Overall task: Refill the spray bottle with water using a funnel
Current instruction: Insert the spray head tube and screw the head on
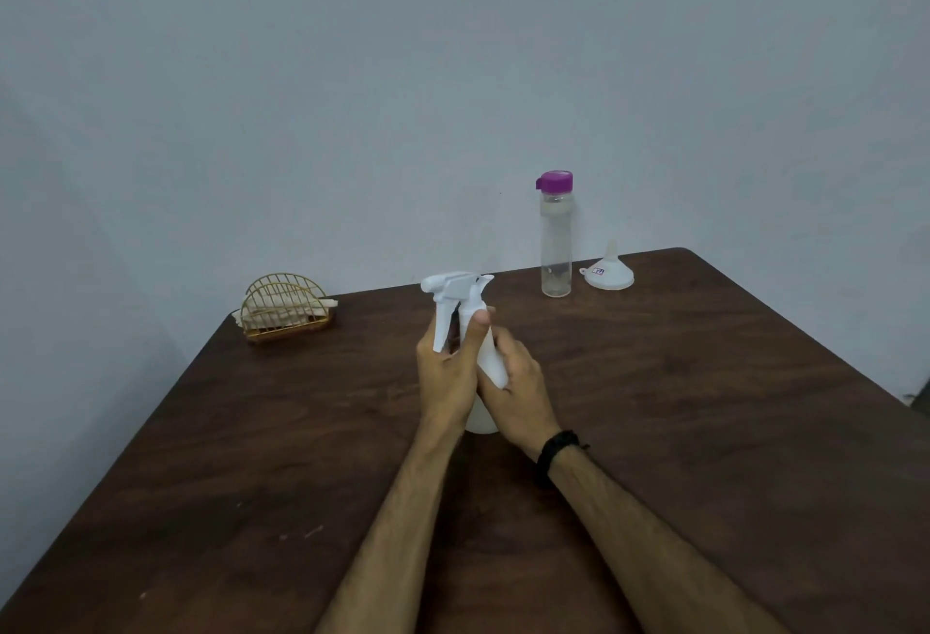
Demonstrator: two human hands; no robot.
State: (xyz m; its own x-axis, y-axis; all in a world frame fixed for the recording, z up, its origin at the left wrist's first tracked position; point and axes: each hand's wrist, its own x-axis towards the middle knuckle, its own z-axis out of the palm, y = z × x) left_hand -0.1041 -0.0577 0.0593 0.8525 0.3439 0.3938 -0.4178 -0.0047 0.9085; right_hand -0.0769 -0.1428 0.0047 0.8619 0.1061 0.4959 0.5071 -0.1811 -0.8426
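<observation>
At the far left of the dark wooden table (704, 432), a gold wire napkin holder (286, 306) is seen, with pale napkins tucked inside it. It stands near the table's far left corner, well apart from everything else.

Toward the middle of the table, a white spray bottle (480, 356) is held upright, its base resting on the tabletop. Its white trigger head (453, 288) is seated on the neck, with the nozzle pointed left. The left hand (450, 372) is wrapped around the neck just under the trigger head, the thumb laid up along the near side of the neck and the fingers curled behind the trigger lever. The right hand (518, 394) is closed around the bottle's body from the right, fingers curled onto its far side; the two hands are touching each other. A black band (553, 452) is worn on the right wrist.

Farther right and at the far edge of the table, a tall clear water bottle (556, 241) with a purple cap (554, 181) is stood upright, its cap closed. How much water it holds cannot be told. Just to its right, a white funnel (609, 273) is set mouth-down on the table, spout pointing up, close to the water bottle but not touching it.
</observation>
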